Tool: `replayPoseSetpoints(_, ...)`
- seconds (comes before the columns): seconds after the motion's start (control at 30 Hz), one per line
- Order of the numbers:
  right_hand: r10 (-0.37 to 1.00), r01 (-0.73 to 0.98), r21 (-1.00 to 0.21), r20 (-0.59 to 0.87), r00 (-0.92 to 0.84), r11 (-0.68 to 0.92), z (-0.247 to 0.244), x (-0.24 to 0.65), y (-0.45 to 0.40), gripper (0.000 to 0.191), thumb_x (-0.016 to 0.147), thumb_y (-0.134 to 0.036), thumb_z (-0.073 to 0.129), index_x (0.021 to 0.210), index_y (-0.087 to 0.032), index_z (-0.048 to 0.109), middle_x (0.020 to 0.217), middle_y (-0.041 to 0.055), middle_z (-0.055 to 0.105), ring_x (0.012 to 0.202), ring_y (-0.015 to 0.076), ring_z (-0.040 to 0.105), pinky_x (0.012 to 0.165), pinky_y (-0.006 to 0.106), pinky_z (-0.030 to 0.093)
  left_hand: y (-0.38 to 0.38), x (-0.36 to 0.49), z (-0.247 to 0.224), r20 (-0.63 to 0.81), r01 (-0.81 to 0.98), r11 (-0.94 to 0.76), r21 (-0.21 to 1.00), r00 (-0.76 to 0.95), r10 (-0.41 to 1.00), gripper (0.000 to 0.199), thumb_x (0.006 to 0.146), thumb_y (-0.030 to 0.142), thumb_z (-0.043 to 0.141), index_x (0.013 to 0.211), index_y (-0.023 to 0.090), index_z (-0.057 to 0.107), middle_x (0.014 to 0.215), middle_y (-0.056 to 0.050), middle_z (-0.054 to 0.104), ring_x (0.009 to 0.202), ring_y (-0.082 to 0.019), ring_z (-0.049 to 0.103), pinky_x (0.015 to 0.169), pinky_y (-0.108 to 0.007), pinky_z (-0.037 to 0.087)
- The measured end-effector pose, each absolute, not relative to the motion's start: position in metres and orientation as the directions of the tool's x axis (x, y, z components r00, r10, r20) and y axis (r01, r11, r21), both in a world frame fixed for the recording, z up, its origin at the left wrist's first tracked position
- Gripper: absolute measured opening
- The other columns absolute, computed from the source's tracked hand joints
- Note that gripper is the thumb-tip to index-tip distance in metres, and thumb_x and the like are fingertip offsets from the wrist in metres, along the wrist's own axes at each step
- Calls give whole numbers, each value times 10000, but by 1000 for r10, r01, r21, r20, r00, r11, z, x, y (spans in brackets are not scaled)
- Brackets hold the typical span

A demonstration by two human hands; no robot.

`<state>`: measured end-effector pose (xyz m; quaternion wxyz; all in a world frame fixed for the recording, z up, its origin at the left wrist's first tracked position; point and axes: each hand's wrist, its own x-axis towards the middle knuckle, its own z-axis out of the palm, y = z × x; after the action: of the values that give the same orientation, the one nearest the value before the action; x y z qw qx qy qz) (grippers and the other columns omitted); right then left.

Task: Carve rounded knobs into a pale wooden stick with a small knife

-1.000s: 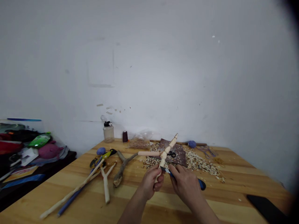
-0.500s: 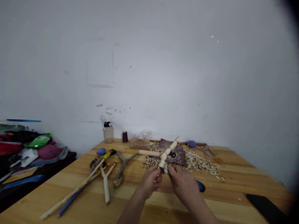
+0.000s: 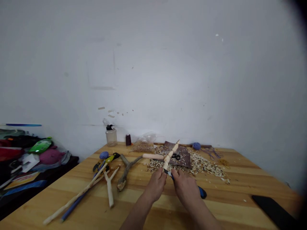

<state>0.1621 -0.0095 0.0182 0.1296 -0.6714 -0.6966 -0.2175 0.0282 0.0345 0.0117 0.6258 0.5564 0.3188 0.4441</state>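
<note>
- Left hand [image 3: 155, 186]: I read the fingers as curled closed around the lower stem of a peeled forked stick [image 3: 169, 156], with the fingertips wrapped toward the near side; individual finger positions are partly hidden from my head camera.
- Forked stick: the stem rises almost upright out of the left fist and tilts slightly to my right. A smooth pale arm branches from it and points left, roughly level. The stem shows knobby carved swellings above the fist.
- Right hand [image 3: 185, 188]: the fingers are bunched and closed around a carving knife [image 3: 201, 192]. Its blue-and-black handle projects past the hand toward the lower right.
- Knife blade [image 3: 167, 173]: the short blade lies at the stem just above the left fingers. I cannot tell whether its edge is touching the wood.
- Hands: the two hands are just beside each other, knuckles nearly meeting.
- Behind the hands: wood shavings [image 3: 199, 166] lie scattered over and around a dark leather sheet [image 3: 183, 161], with black scissors [image 3: 176, 156] resting on the sheet.
- Left on the wooden table [image 3: 216, 198]: a bark-covered forked branch [image 3: 126, 169], a peeled forked stick [image 3: 109, 189], a long peeled stick [image 3: 76, 191], and a blue rod [image 3: 72, 207].
- Far edge: a plastic bottle [image 3: 111, 137], a dark thread spool [image 3: 128, 140], and a clear bag of shavings [image 3: 144, 145].
- Near right corner: a black phone [image 3: 273, 210].
</note>
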Motion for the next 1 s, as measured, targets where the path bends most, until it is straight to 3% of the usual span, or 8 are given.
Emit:
replayPoseSetpoints(0.1, 887, 996, 91, 458, -52, 12, 16, 161, -7, 238, 824, -75, 437, 973, -241, 519, 803, 42, 612, 672, 161, 611, 537, 225, 332, 32, 31, 13, 232, -139, -199, 970, 293, 927, 107, 758, 250, 555, 676, 197, 510, 559, 25, 445, 528, -123, 362, 486, -236, 210)
replayPoseSetpoints(0.2, 891, 998, 53, 453, -40, 18, 15, 161, -5, 222, 834, -95, 436, 978, -237, 529, 818, 48, 620, 680, 160, 612, 549, 226, 332, 31, 37, 12, 256, -129, -231, 965, 248, 934, 108, 748, 267, 570, 693, 192, 514, 563, 26, 448, 522, -115, 361, 482, -232, 216)
replayPoseSetpoints(0.3, 882, 997, -28, 468, -53, 75, 15, 164, -4, 201, 855, -134, 418, 980, -236, 538, 838, 52, 632, 707, 162, 611, 571, 229, 336, 30, 42, 9, 110, -206, -44, 978, 321, 941, 196, 742, 369, 565, 739, 202, 462, 502, 82, 348, 409, -69, 259, 417, -206, 150)
replayPoseSetpoints(0.43, 877, 910, -301, 465, -121, 285, 19, 171, -7, 184, 886, -230, 376, 1002, -232, 519, 839, 27, 644, 723, 148, 606, 603, 222, 357, 29, 40, 14, -76, -309, 235, 922, 449, 890, 292, 697, 451, 565, 778, 220, 407, 484, 115, 309, 323, -28, 137, 362, -182, 41)
replayPoseSetpoints(0.53, 872, 768, -516, 476, -112, 380, 23, 178, -10, 142, 859, -252, 380, 949, -213, 483, 754, 0, 622, 683, 140, 585, 614, 224, 374, 28, 34, 20, -84, -358, 298, 885, 506, 858, 320, 659, 442, 596, 769, 222, 391, 469, 119, 331, 294, -22, 140, 337, -178, 30)
replayPoseSetpoints(0.63, 872, 661, -636, 485, -58, 398, 24, 183, -11, 130, 868, -288, 339, 861, -214, 446, 659, -24, 575, 607, 132, 556, 582, 225, 377, 29, 28, 23, -56, -370, 286, 884, 523, 850, 342, 651, 456, 622, 740, 206, 405, 461, 111, 359, 290, -18, 169, 325, -179, 44)
replayPoseSetpoints(0.83, 862, 677, -604, 498, -90, 420, 21, 179, -8, 210, 886, -342, 333, 889, -217, 502, 694, -3, 604, 618, 137, 574, 558, 219, 376, 32, 26, 24, 30, -349, 158, 924, 477, 878, 424, 654, 521, 642, 818, 143, 542, 505, 78, 422, 308, -1, 207, 344, -193, 64)
replayPoseSetpoints(1.0, 853, 762, -523, 517, -72, 382, 20, 174, -9, 229, 891, -325, 335, 936, -218, 533, 733, 16, 630, 652, 152, 582, 571, 221, 356, 31, 26, 26, 47, -317, 105, 942, 438, 898, 412, 642, 518, 663, 805, 157, 550, 521, 85, 383, 336, -2, 199, 369, -194, 66)
